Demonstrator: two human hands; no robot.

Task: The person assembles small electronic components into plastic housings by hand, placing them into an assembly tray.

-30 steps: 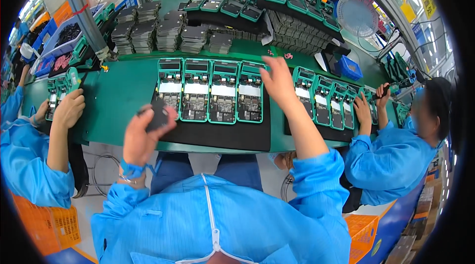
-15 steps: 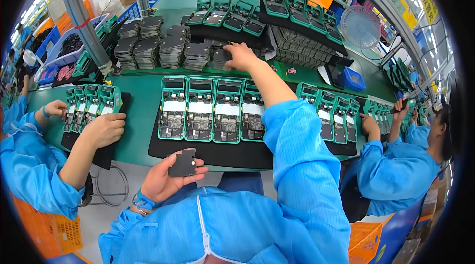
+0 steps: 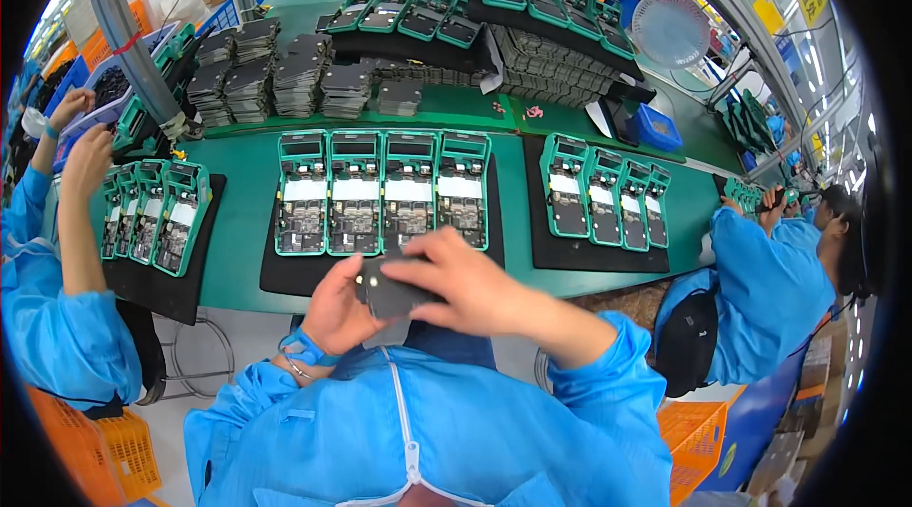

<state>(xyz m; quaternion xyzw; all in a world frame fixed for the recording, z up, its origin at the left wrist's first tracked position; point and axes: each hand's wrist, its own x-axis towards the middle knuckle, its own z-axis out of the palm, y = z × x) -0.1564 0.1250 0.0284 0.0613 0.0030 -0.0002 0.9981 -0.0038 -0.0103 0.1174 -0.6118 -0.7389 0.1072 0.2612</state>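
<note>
In front of my body, my left hand (image 3: pixel 334 309) grips thin dark grey plates (image 3: pixel 388 298) with small light round spots. My right hand (image 3: pixel 465 281) closes over the same plates from the right, its fingers on their top; how many there are is hard to tell. Just beyond my hands, several green-framed device housings (image 3: pixel 356 208) lie side by side on a black mat (image 3: pixel 285 274). Circuit boards and white strips show inside them. Farther back stand stacks of dark plates (image 3: pixel 302 79), with a lower pile (image 3: pixel 399 98) at their right end.
Another mat with green-framed housings (image 3: pixel 608 193) lies to the right, another row (image 3: pixel 157 217) to the left. Co-workers in blue sit on both sides. At the back are raised housings (image 3: pixel 560 8), a blue bin (image 3: pixel 655 127) and a round fan (image 3: pixel 671 29). A metal post (image 3: pixel 133 41) rises at left.
My right hand has come back from the stacks and now meets my left hand at the plates. The left co-worker's hands have moved away from their housings toward the bins.
</note>
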